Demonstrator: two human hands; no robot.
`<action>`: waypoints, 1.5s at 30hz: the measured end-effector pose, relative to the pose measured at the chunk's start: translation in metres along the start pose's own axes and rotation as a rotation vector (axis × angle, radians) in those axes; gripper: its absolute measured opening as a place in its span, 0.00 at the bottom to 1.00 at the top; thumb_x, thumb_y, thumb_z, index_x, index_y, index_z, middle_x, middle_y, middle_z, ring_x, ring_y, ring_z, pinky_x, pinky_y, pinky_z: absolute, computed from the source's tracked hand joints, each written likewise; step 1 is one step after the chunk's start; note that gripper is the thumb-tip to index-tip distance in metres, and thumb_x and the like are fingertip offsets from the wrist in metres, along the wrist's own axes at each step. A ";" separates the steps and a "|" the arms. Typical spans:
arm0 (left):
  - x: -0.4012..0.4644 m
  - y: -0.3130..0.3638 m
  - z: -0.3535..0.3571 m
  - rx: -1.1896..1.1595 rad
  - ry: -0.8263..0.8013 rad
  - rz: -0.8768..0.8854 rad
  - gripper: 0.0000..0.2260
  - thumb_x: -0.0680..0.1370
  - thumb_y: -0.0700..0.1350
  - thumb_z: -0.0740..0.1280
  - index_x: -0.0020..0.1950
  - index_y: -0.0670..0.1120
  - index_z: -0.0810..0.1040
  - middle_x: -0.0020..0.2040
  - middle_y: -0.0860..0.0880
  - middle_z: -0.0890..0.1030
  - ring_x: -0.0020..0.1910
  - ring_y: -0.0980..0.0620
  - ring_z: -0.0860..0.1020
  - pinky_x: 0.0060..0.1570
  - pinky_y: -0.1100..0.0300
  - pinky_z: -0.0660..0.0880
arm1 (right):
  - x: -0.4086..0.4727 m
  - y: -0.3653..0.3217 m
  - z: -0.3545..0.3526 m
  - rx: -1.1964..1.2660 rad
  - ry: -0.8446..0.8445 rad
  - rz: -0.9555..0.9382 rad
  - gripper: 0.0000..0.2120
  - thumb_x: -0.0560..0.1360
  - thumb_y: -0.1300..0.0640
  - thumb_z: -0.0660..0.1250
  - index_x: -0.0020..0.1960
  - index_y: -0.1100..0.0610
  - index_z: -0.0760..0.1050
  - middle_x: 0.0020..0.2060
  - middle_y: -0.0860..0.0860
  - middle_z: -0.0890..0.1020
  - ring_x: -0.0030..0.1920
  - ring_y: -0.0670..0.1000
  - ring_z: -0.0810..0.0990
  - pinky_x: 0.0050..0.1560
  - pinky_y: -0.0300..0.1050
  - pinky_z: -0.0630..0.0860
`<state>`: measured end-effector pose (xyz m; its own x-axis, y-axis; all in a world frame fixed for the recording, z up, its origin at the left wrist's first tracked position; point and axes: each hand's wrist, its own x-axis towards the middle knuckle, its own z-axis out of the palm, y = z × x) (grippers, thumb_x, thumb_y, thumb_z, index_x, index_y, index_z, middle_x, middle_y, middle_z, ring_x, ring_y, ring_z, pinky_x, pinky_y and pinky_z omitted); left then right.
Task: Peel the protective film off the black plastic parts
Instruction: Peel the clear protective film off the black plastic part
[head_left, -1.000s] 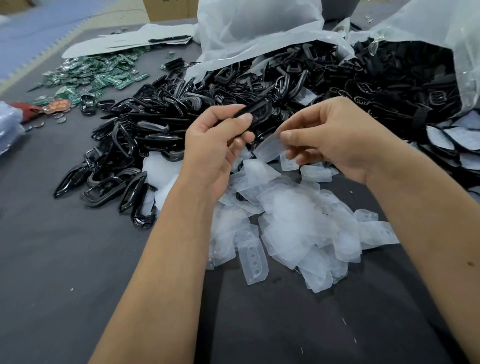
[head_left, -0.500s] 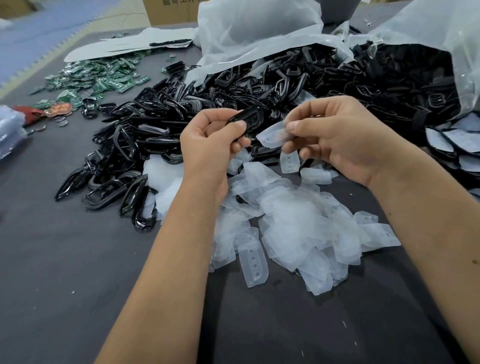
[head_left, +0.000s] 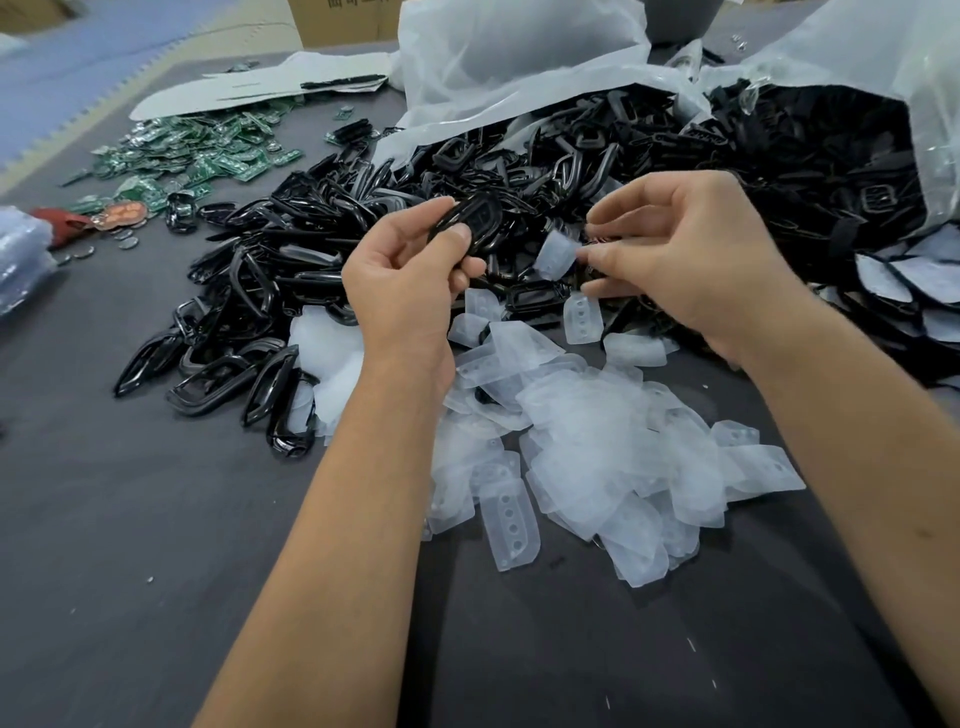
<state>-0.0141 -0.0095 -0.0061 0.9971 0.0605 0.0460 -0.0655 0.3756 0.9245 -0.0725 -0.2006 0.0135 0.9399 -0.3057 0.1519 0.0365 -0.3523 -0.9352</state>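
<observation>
Seemingly the peel on this piece is just finished. At frame centre the left hand (head_left: 410, 275) grips a black plastic part (head_left: 475, 223) between thumb and curled fingers, held up over the heap of black parts (head_left: 311, 270) that spreads across the upper middle. Just right of it, apart from the part, the right hand (head_left: 691, 260) pinches a freed strip of protective film (head_left: 556, 253) between thumb and forefinger. Below both hands, at lower centre, lies the pile of discarded films (head_left: 587, 447) on the dark table (head_left: 130, 571). Green circuit boards (head_left: 197, 150) sit at upper left; a plastic bag (head_left: 519, 57) gapes at the top. Next, I judge, the film should drop onto the pile and the bare part be set aside.
</observation>
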 end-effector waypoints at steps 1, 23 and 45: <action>0.001 0.000 0.000 -0.007 0.007 0.002 0.09 0.76 0.29 0.70 0.50 0.41 0.84 0.32 0.52 0.80 0.28 0.53 0.77 0.32 0.66 0.74 | 0.001 0.002 0.001 -0.241 0.046 -0.098 0.10 0.75 0.68 0.75 0.53 0.57 0.83 0.47 0.52 0.85 0.42 0.45 0.88 0.44 0.37 0.83; 0.000 -0.001 0.000 -0.006 -0.047 -0.052 0.09 0.76 0.29 0.71 0.51 0.41 0.83 0.34 0.50 0.80 0.29 0.54 0.77 0.30 0.67 0.73 | -0.002 0.001 0.013 -0.012 -0.154 -0.023 0.11 0.82 0.58 0.69 0.46 0.54 0.88 0.31 0.58 0.80 0.30 0.51 0.75 0.31 0.39 0.75; -0.005 0.005 0.000 -0.073 -0.449 -0.429 0.11 0.68 0.33 0.73 0.47 0.44 0.89 0.43 0.44 0.86 0.29 0.57 0.79 0.27 0.73 0.73 | -0.003 -0.006 0.013 0.511 -0.022 0.262 0.05 0.76 0.61 0.75 0.40 0.56 0.85 0.36 0.51 0.86 0.35 0.48 0.85 0.35 0.40 0.81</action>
<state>-0.0198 -0.0086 -0.0018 0.8532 -0.4984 -0.1540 0.3575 0.3436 0.8684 -0.0713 -0.1856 0.0144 0.9463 -0.3049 -0.1078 -0.0446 0.2068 -0.9774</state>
